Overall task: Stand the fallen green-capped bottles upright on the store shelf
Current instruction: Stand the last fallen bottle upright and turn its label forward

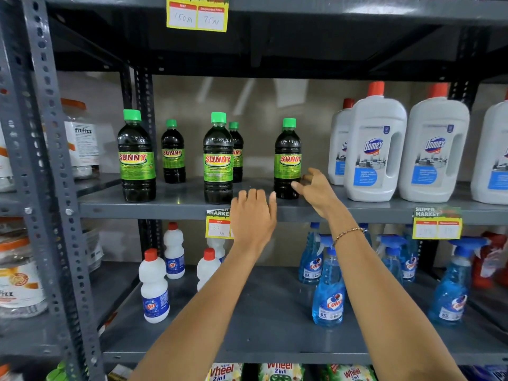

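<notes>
Several dark Sunny bottles with green caps stand upright on the grey middle shelf (178, 208): one at the left (136, 160), one behind it (173, 155), one in the centre (218, 160), one half hidden behind that (237, 152), and one at the right (287, 160). My right hand (316, 191) is beside the right bottle's lower half, fingers apart, fingertips at its side and not wrapped around it. My left hand (253, 215) hovers at the shelf's front edge between the centre and right bottles, palm down and holding nothing.
White Domex jugs with red caps (375, 149) stand close to the right of the green-capped bottles. Below are white Rin bottles (154, 290) and blue Colin spray bottles (328, 298). A perforated steel upright (52, 188) borders the left. Yellow price tags (217, 226) hang on the shelf edge.
</notes>
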